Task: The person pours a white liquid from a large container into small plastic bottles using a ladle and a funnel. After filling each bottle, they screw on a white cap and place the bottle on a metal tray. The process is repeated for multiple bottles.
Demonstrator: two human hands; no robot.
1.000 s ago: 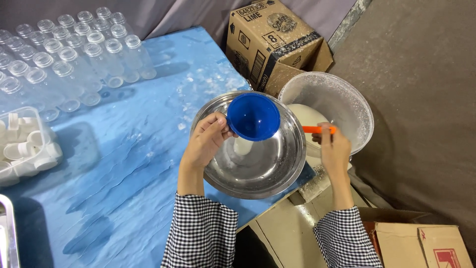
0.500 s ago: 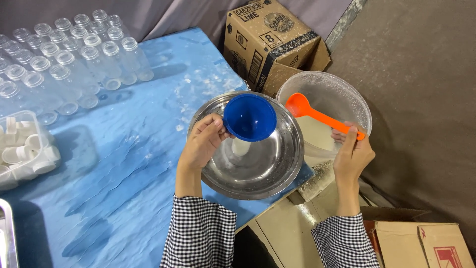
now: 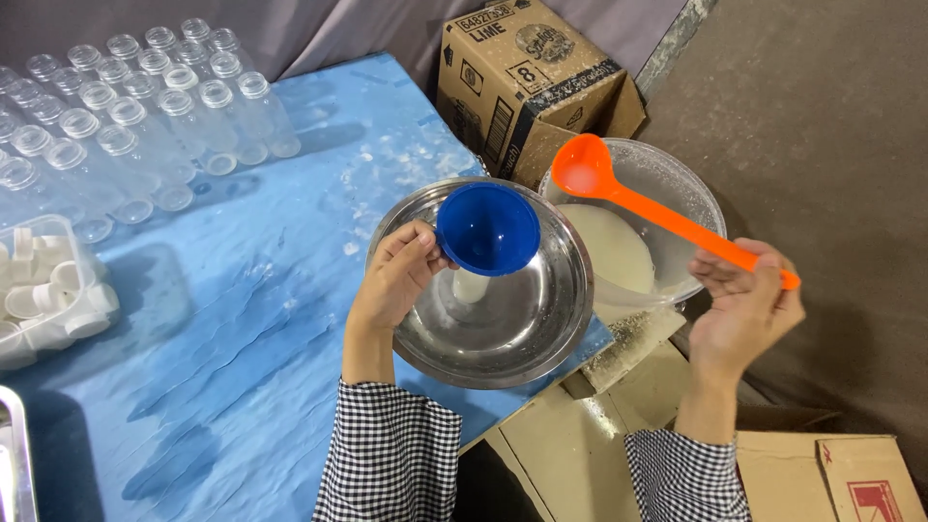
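A steel bowl sits at the table's near right corner, and in it stands what seems to be a small bottle with a funnel on top, the left hand gripping the funnel's left rim. Right of the bowl, off the table edge, is a clear tub holding liquid, with the ladle held over it by the right hand and a cardboard box behind. Rows of bottles stand at the table's far left, with a tray of caps in front of them.
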